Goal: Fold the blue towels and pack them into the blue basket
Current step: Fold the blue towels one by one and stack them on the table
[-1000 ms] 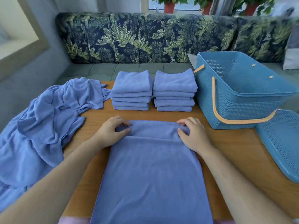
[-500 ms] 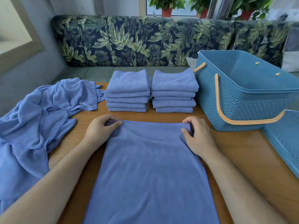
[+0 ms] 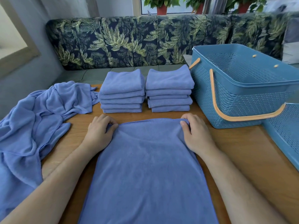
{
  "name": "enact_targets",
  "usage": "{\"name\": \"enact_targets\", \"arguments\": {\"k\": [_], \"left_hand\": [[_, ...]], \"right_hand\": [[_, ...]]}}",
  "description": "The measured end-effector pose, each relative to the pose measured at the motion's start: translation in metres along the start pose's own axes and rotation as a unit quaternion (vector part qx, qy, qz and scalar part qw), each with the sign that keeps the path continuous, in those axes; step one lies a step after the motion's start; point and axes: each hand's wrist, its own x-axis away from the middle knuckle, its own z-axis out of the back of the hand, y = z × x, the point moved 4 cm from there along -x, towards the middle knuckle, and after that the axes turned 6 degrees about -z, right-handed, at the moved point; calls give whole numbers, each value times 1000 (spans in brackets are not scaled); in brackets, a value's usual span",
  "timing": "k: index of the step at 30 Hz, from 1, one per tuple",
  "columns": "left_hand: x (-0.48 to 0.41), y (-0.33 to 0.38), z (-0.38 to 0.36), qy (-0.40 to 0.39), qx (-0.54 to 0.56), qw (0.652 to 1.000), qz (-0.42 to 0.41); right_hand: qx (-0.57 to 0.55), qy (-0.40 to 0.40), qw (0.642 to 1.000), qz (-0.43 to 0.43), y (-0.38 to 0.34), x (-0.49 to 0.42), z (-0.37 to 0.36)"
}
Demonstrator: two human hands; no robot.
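Note:
A blue towel (image 3: 148, 167) lies flat on the wooden table (image 3: 242, 156) in front of me. My left hand (image 3: 98, 131) pinches its far left corner and my right hand (image 3: 195, 135) pinches its far right corner, the far edge slightly raised between them. Behind the towel stand two stacks of folded blue towels, the left stack (image 3: 122, 91) and the right stack (image 3: 169, 88). The blue basket (image 3: 239, 94) with orange handles stands at the right; no towels show in the part of its inside that I see.
A heap of unfolded blue towels (image 3: 32, 123) covers the table's left side. A second blue perforated piece (image 3: 288, 131) lies at the right edge. A leaf-patterned sofa back (image 3: 129, 41) runs behind the table, with potted plants on the sill above.
Both hands slid outward along the towel's far edge, from pressing near its middle to pinching the two far corners. The far edge now lifts a little.

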Motion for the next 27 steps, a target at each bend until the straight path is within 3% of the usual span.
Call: {"name": "enact_targets", "arguments": {"k": [3,12,19,23,27], "left_hand": [[1,2,1,8,17,1000,14],[4,-2,8,21,105,994,34],[6,-2,17,-69,122,990,-7],[5,-5,22,-37,74,996,-26],[4,-10,18,-3,95,994,56]], "right_hand": [[-78,14,997,-12,-4,-1,5],[-178,34,975,-129,14,-5,4],[-86,-17,993,-78,11,-8,-3],[-71,-2,995,-74,11,-9,-2],[-118,8,988,-105,12,-9,1]]}}
